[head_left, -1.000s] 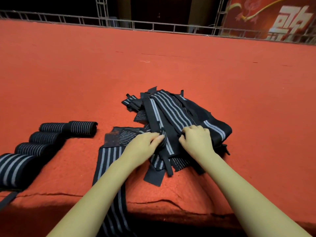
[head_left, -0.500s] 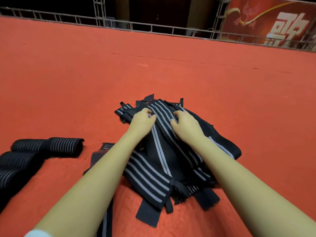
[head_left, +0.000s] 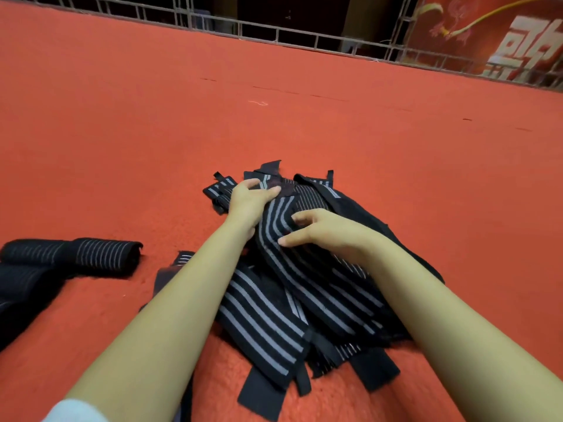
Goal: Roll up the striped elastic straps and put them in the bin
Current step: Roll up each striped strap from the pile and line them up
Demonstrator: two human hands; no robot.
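A heap of black elastic straps with grey stripes (head_left: 268, 318) lies on the red carpet in the middle of the view. My left hand (head_left: 249, 199) grips the far end of the top strap (head_left: 274, 226) at the back of the heap, fingers curled over its edge. My right hand (head_left: 323, 231) rests on the same strap a little nearer, thumb and fingers pinching its right edge. Several rolled straps (head_left: 103, 254) lie in a row at the left. No bin is in view.
The red carpet (head_left: 396, 147) stretches far ahead and to both sides. A metal truss railing (head_left: 274, 28) runs along its far edge, with a red banner (head_left: 502, 41) at the far right. A carpet fold shows near the bottom.
Both hands moved from the near side of the heap to its far end. The left hand now sits farther back, and the right hand has slid toward me along the top strap.
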